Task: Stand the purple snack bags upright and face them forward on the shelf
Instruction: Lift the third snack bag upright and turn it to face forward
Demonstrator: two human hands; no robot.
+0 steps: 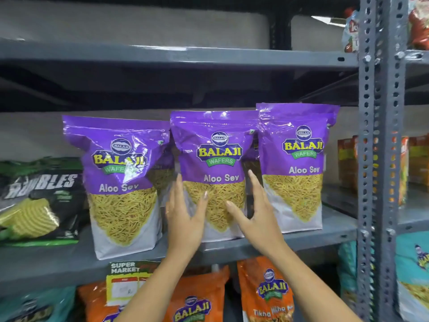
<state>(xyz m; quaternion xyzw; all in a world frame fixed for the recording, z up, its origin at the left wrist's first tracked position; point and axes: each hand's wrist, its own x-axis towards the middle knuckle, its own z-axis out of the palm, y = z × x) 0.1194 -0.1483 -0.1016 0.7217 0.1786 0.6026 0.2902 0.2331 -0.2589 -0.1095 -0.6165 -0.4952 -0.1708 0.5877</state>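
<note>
Both forearms reach up from the bottom edge; the left hand (185, 217) and right hand (255, 212), fingers spread, flank the middle purple bag (214, 159), hiding its lower corners. It stands upright, front forward, on the grey shelf (325, 231), reading "BALAJI WAFERS Aloo Sev", between the left purple bag (120, 182) and right purple bag (299, 163); bags behind are mostly hidden.

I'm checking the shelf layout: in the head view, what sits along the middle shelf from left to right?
Black-and-green bag → left purple bag → middle purple bag, between the left hand and right hand → right purple bag → upright post.
</note>
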